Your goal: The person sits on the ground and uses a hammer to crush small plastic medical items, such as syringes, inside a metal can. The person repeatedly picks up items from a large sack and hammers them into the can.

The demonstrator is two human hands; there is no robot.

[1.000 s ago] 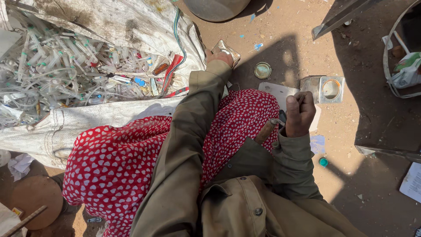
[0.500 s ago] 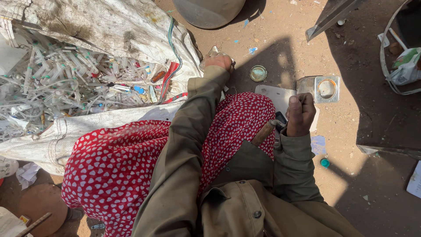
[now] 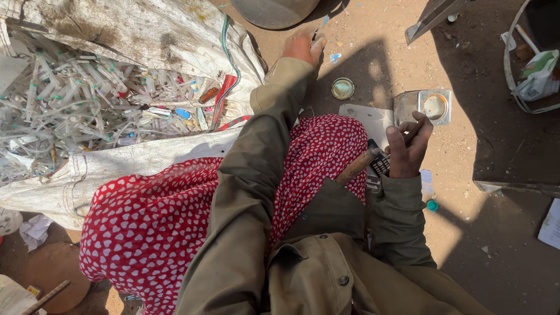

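Seated on sandy ground, red heart-print cloth (image 3: 175, 233) over the lap, olive sleeves.

Left hand (image 3: 302, 45): a second ago it lay nearer the lap; now the arm is stretched further out toward 12 o'clock, palm down on the dirt. Fingers curl over a small pale plastic piece with a blue tip (image 3: 322, 23), which pokes out at the fingertips. Looks like pinching it up; how firm the grasp is cannot be told. Another blue-and-white scrap (image 3: 334, 57) lies just at 4 o'clock of the hand, untouched.

Right hand (image 3: 408, 149): unchanged across the second. Fist closed round a wooden-handled tool (image 3: 357, 168), handle slanting down toward 8 o'clock, working end up by the knuckles. Held over the pale flat board (image 3: 363, 118), with a dark gridded object (image 3: 380, 165) just under the wrist.

Around: square metal tin (image 3: 424, 105) at 1 o'clock of the right hand, touching the board's far edge. Round metal lid (image 3: 342, 88) between the two hands. Small teal cap (image 3: 431, 205) by the right sleeve. Open woven sack (image 3: 146, 35) at 10 o'clock, full of used clear syringes and tubing (image 3: 76, 111).

Reading: the left goes out to collect a loose piece while the tool hand waits at the board.
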